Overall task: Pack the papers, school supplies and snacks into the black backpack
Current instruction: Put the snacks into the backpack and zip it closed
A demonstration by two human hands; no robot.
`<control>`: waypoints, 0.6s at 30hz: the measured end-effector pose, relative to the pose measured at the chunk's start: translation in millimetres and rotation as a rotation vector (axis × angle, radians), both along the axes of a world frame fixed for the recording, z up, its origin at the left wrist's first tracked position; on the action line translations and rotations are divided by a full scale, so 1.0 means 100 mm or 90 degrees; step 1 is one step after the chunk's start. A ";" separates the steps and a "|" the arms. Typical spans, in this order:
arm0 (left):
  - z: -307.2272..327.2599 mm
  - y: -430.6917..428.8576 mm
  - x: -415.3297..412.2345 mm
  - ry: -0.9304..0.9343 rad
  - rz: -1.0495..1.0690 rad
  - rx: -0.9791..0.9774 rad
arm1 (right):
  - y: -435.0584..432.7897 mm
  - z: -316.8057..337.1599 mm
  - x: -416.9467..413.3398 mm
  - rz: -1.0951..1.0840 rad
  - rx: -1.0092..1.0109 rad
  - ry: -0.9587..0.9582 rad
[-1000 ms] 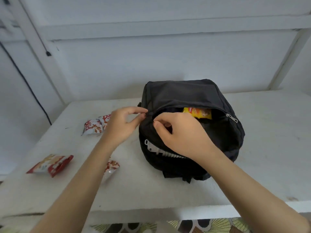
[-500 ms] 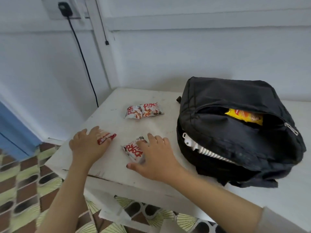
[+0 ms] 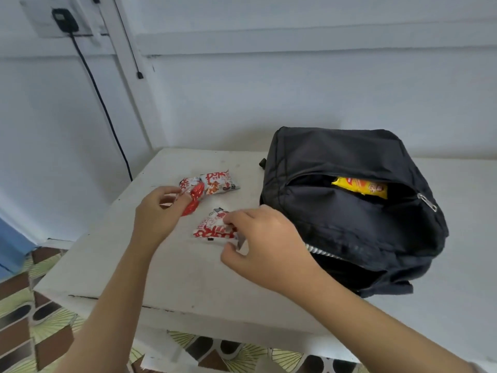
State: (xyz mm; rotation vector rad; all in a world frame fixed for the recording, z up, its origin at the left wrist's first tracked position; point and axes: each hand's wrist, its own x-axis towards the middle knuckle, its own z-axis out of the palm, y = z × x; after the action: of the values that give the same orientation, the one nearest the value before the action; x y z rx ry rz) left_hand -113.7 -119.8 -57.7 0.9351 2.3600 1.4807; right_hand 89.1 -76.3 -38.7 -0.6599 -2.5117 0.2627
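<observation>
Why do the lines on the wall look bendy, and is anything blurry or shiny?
Head view: the wide lens slightly bows the wall ledge and table edge. Head view: light is soft, with a faint shadow under the right hand gripping a white-and-red packet. Head view: the red packet the left hand pinches looks smeared; the black backpack is sharper; no strong glare.

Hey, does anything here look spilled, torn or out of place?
Nothing stands out. The black backpack lies on the table, pocket unzipped, a yellow packet inside. The left hand pinches a red packet, the right hand grips a white-red packet; two more packets lie behind, none visibly torn.
</observation>
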 end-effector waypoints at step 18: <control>0.79 1.96 1.58 0.219 -0.494 -0.047 | 0.61 0.31 1.36 -0.339 -0.052 0.076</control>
State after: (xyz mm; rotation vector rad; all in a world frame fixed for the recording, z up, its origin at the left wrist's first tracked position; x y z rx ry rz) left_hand 44.1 75.8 20.9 1.9113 1.8393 0.9631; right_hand 225.0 -15.0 -8.0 -1.2689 -2.1261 0.2001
